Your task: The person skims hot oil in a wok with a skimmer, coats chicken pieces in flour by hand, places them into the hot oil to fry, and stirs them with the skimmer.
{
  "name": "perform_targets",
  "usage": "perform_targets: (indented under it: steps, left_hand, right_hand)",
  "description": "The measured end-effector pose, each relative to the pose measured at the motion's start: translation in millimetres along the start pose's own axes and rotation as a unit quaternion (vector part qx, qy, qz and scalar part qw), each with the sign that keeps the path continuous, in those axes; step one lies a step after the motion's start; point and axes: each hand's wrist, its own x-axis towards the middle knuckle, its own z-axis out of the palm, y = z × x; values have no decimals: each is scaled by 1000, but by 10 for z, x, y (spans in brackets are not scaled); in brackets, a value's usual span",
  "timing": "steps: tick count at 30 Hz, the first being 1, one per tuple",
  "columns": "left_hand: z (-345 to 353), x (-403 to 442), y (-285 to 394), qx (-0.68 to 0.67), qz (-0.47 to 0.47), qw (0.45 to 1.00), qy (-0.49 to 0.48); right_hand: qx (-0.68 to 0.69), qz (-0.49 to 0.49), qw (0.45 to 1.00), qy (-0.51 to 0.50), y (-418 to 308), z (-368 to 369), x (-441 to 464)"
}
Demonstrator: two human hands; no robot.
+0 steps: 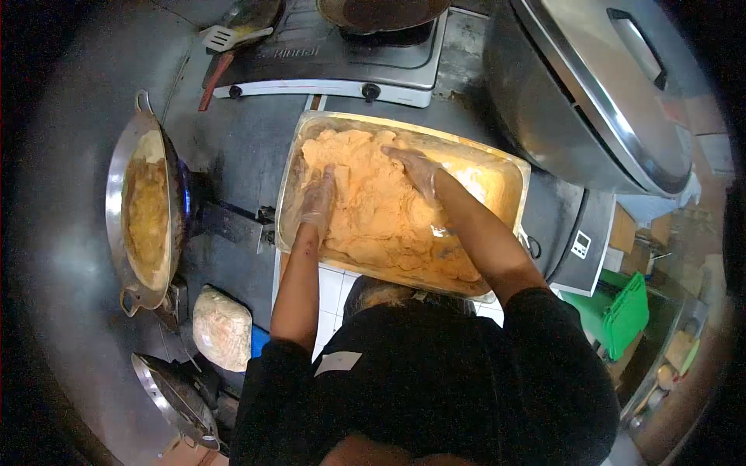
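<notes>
Both arms out over the wide tray (420, 123) now, and here's my left hand (317, 200) on the orange, floury mass (373, 206), just inside the tray's left wall. My right hand (420, 172) is across at the far edge of the heap, where the orange gives way to a barer, shiny stretch of tray. Fingers (329, 174) on both sides are stretched out and open, closed around nothing I can see; how deep the tips press, I can't tell.

Wide apart like this, my hands have the thick of the mass between them, a sensible hold for loose, clumpy stuff that would likely crumble in a pinch. Clear gloves on both, presumably to keep the powder off me.

The tray sits right in front of my body, so both arms get in easily, and its raised walls should keep the mass off the worktop (233, 151). Over on the left, a big wok (113, 190) of bubbling yellow liquid (148, 225) stands above a blue flame, well apart from my fingers, which looks wise with that heat. Beyond the tray, a slotted spatula (227, 38) lies by the stove (272, 70), its red handle (216, 81) angled this way, handy for a grab.
</notes>
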Motion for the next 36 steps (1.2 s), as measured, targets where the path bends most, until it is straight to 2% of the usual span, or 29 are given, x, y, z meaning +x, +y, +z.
perform_targets:
  steps: [2,4,6,8,10,12,14,15,18,19,22,23,25,27,28,29,30,32,33,35,36]
  left_hand:
    - [-29,-684,668,-87,-104,991,-19]
    - [-42,-619,652,-32,-76,996,-27]
    - [-53,5,56,136,70,988,-11]
    - [-189,-526,313,2,158,985,68]
    - [-92,-723,402,-89,240,964,74]
    - [168,-711,367,-134,318,938,7]
    - [496,-960,512,-75,300,943,-123]
    - [641,-924,557,-76,269,939,-202]
    - [845,-1027,773,-135,176,906,-361]
    - [854,-1077,827,-158,142,891,-401]
    - [1138,-908,704,-37,322,882,-342]
    - [1191,-915,723,13,381,870,-313]
    - [1169,-1088,932,141,497,821,-242]
    - [1302,-1122,892,180,574,773,-201]
    - [1366,-1164,890,199,610,746,-180]
    - [1439,-1253,846,217,530,791,-216]
    - [1532,-1287,763,164,541,791,-233]
    - [1746,-1273,566,57,556,785,-267]
    - [1761,-1376,663,115,565,774,-262]
    - [1725,-1412,841,61,450,830,-325]
    - [1703,-1291,917,126,464,832,-276]
  right_hand:
    - [42,-38,998,-17,134,56,73]
    - [-2,-130,989,-76,652,-466,364]
    - [-25,-95,993,-59,608,-606,183]
    - [-22,69,997,37,28,-372,-603]
    - [11,7,999,31,163,-453,-729]
    - [85,-24,994,56,256,-478,-935]
    - [203,-26,973,106,139,-181,-1264]
    - [250,-71,959,116,183,-88,-1296]
    - [304,-89,936,153,354,-157,-1318]
    - [236,-63,951,191,357,-181,-1363]
    - [25,23,954,297,302,-301,-1543]
    - [-136,-169,897,385,446,-296,-1561]
    - [-7,-191,929,316,511,-327,-1742]
    - [123,-210,941,235,553,-346,-1890]
    - [185,-166,948,201,587,-322,-1926]
    - [245,-120,948,164,619,-299,-1951]
    - [303,-74,942,126,646,-301,-1962]
    - [362,-117,919,103,910,-460,-1800]
    - [389,-137,905,105,993,-525,-1736]
    - [420,-152,883,141,1009,-592,-1776]
    - [428,-158,880,134,1027,-651,-1786]
